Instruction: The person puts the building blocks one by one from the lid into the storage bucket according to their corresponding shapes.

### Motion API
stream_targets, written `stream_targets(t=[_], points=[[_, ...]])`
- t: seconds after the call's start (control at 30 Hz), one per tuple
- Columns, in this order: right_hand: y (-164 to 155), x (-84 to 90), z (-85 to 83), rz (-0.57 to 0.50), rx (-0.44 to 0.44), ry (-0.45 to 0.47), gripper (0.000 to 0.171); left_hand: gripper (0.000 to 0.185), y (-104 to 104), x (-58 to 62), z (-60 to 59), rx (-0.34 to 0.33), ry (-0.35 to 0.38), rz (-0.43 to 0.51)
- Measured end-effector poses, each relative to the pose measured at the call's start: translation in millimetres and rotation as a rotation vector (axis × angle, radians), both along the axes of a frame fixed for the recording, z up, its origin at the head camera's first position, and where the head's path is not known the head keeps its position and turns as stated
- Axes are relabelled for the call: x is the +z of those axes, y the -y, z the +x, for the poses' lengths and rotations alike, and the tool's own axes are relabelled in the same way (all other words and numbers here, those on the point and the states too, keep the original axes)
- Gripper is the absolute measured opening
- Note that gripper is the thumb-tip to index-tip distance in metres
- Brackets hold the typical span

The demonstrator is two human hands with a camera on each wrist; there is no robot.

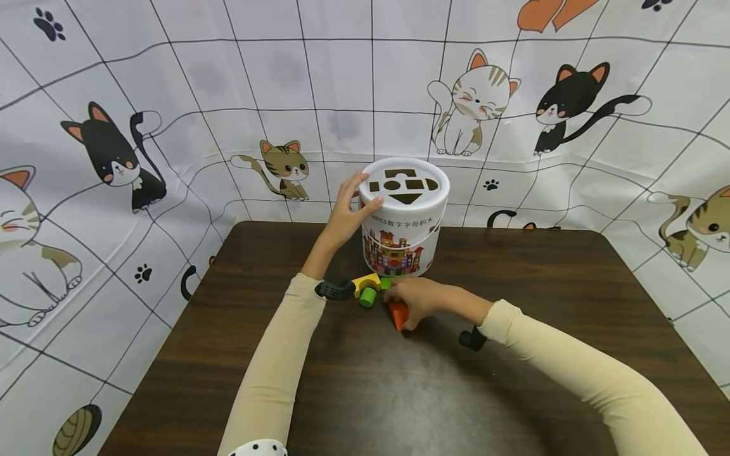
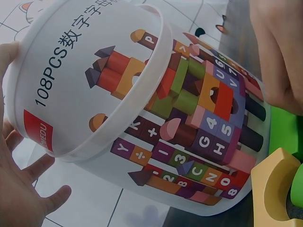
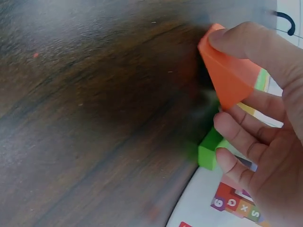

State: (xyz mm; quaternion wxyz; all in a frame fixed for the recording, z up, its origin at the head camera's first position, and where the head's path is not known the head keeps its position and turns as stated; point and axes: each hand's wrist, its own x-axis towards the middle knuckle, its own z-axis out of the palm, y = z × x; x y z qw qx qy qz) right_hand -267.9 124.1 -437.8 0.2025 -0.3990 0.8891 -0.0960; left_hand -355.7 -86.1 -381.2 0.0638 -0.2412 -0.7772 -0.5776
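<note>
Now right hand pinches orange block; left hand steadies bucket.

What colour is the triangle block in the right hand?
Orange. The triangle block, pinched by the right hand, shows best in the right wrist view.

1. A dark brown wood-grain table with rounded corners fills the lower middle.
2. Behind and beside the table hangs a white cloth backdrop with a black grid, printed with cartoon cats and paw prints.
3. Even light leaves a soft sheen on the table.
</note>
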Motion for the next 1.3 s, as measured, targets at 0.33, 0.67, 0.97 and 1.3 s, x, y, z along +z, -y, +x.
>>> stream_targets(t=[0.33, 0.67, 0.97, 1.3], points=[[-2, 16.5, 5.8, 0.003, 0.013, -0.023, 0.045, 0.081, 0, 1.5, 0.7, 0.007, 0.003, -0.015], [-14, 20.9, 5.1, -0.109, 0.02, -0.003, 0.041, 0.081, 0, 3.4, 1.4, 0.014, -0.004, -0.013], [-28, 25.9, 2.8, -0.234, -0.023, 0.077, 0.046, 0.081, 0, 1.0, 0.7, 0.007, 0.002, -0.014], [-35, 69.1, 1.3, -0.394, -0.053, 0.054, 0.044, 0.073, -2, 11.9, 10.5, -0.01, 0.015, 0.0]])
